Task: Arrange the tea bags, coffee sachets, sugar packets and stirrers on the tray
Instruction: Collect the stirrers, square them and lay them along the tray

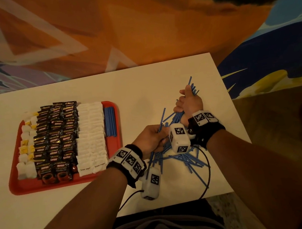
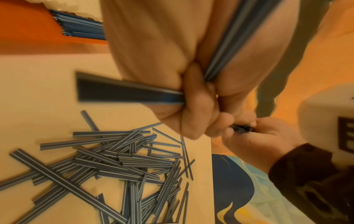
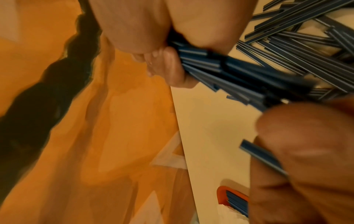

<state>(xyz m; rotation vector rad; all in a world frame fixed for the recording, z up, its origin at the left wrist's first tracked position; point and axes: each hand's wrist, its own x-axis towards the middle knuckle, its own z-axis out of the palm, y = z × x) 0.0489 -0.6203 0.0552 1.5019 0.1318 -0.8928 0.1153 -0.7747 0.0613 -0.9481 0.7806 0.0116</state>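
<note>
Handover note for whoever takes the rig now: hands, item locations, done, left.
Right hand: grips a bundle of blue stirrers, held above the table.
Left hand: pinches a single stirrer beside the bundle.
Tray, left on the table: tea bags in its left column, then coffee sachets, sugar packets, and a short row of stirrers at the right edge.
Done: tea, coffee and sugar laid out; some stirrers placed.
Left: loose pile of stirrers on the table near the hands; gather them, align them and add them to the tray row.
</note>
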